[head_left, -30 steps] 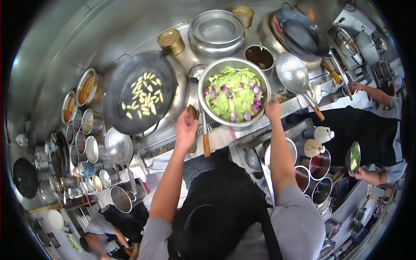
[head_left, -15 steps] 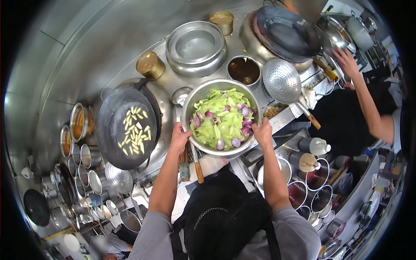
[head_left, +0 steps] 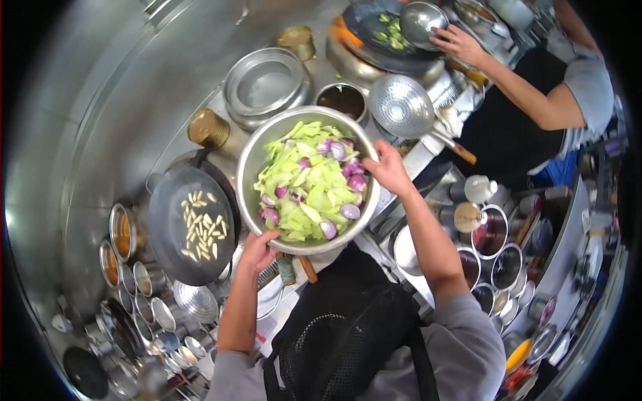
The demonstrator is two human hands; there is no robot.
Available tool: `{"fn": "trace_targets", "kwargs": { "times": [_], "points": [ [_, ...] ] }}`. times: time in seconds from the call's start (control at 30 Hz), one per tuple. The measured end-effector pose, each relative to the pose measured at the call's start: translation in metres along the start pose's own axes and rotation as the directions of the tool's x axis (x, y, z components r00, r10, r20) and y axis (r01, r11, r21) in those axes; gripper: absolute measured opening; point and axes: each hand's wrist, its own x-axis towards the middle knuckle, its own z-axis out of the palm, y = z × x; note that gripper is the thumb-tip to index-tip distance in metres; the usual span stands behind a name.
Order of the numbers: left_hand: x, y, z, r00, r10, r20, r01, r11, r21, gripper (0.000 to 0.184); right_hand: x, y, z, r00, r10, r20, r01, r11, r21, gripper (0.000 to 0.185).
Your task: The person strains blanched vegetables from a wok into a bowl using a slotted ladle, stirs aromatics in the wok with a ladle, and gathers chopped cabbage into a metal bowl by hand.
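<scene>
Both my hands grip the rim of a large steel bowl [head_left: 243, 194], held up in front of me and tilted a little. My left hand [head_left: 259, 250] closes on the lower left edge, and my right hand [head_left: 388, 167] on the right edge. Sliced pale green vegetable pieces [head_left: 301, 180] fill the bowl, with purple shallots [head_left: 354, 177] among them. To the left is a black wok [head_left: 167, 227] holding peeled garlic-like pieces [head_left: 202, 230]. A wooden handle [head_left: 308, 269] shows below the bowl.
At upper right, a co-worker's hand [head_left: 461, 45] tips a metal bowl [head_left: 422, 25] over another wok [head_left: 364, 30] with green pieces in it. A perforated skimmer [head_left: 401, 105], a steel pot [head_left: 264, 83] and a tin can [head_left: 208, 128] stand behind my bowl. Several containers line both sides.
My bowl has moved left, nearer the garlic wok, and leans more. The co-worker's metal bowl has swung over the far wok, where green pieces now lie.
</scene>
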Motion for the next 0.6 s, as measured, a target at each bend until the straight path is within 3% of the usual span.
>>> {"fn": "trace_targets", "kwargs": {
  "times": [0.03, 0.07, 0.13, 0.2, 0.23, 0.27, 0.3, 0.33, 0.37, 0.4, 0.47, 0.53, 0.6],
  "points": [
    [-0.007, -0.003, 0.003, 0.999, -0.009, -0.032, 0.009, 1.0, 0.001, 0.044, 0.001, -0.006, -0.001, 0.999, 0.048, 0.011, -0.048, 0.998, -0.037, 0.026],
    [-0.011, -0.008, 0.003, 0.998, -0.015, -0.061, 0.015, 1.0, 0.002, 0.043, -0.001, -0.014, 0.001, 0.999, 0.021, 0.025, -0.023, 0.994, 0.104, 0.023],
    [-0.013, -0.029, -0.001, 0.997, 0.031, -0.067, -0.03, 0.999, 0.016, 0.041, 0.01, 0.001, 0.009, 0.995, 0.016, 0.102, -0.035, 0.981, 0.192, 0.029],
    [-0.029, -0.036, 0.022, 0.97, 0.055, -0.235, -0.1, 0.978, -0.182, 0.034, 0.018, 0.011, -0.002, 0.96, 0.145, 0.24, -0.235, 0.884, 0.404, 0.04],
    [-0.035, -0.039, 0.018, 0.973, 0.035, -0.229, -0.073, 0.985, -0.159, 0.034, 0.021, 0.015, -0.007, 0.94, 0.281, 0.192, -0.34, 0.778, 0.528, 0.05],
    [-0.04, -0.042, 0.014, 0.966, 0.033, -0.257, -0.077, 0.983, -0.164, 0.032, 0.032, 0.048, -0.003, 0.929, 0.371, 0.015, -0.344, 0.844, 0.411, 0.054],
    [-0.044, -0.043, 0.01, 0.958, 0.034, -0.286, -0.086, 0.981, -0.172, 0.03, 0.034, 0.09, 0.005, 0.938, 0.332, -0.096, -0.329, 0.943, 0.044, 0.057],
    [-0.056, -0.04, 0.005, 0.96, 0.025, -0.277, -0.072, 0.985, -0.159, 0.03, 0.028, 0.119, 0.015, 0.951, 0.25, -0.18, -0.298, 0.893, -0.338, 0.061],
    [-0.073, -0.035, 0.001, 0.945, 0.047, -0.322, -0.102, 0.982, -0.156, 0.03, 0.024, 0.129, 0.024, 0.918, 0.396, -0.026, -0.377, 0.85, -0.368, 0.072],
    [-0.087, -0.032, -0.005, 0.928, 0.072, -0.364, -0.136, 0.979, -0.153, 0.03, 0.01, 0.124, 0.037, 0.898, 0.439, -0.003, -0.393, 0.802, -0.45, 0.069],
    [-0.11, -0.026, -0.018, 0.929, 0.072, -0.364, -0.131, 0.981, -0.142, 0.031, 0.007, 0.156, 0.065, 0.86, 0.511, 0.012, -0.464, 0.792, -0.397, 0.054],
    [-0.12, -0.017, -0.015, 0.927, 0.086, -0.366, -0.144, 0.981, -0.134, 0.032, 0.005, 0.166, 0.072, 0.896, 0.444, -0.021, -0.428, 0.847, -0.316, 0.044],
    [-0.136, -0.011, -0.005, 0.927, 0.086, -0.364, -0.138, 0.983, -0.118, 0.051, 0.004, 0.155, 0.073, 0.927, 0.372, -0.047, -0.372, 0.897, -0.238, 0.036]
  ]
}}
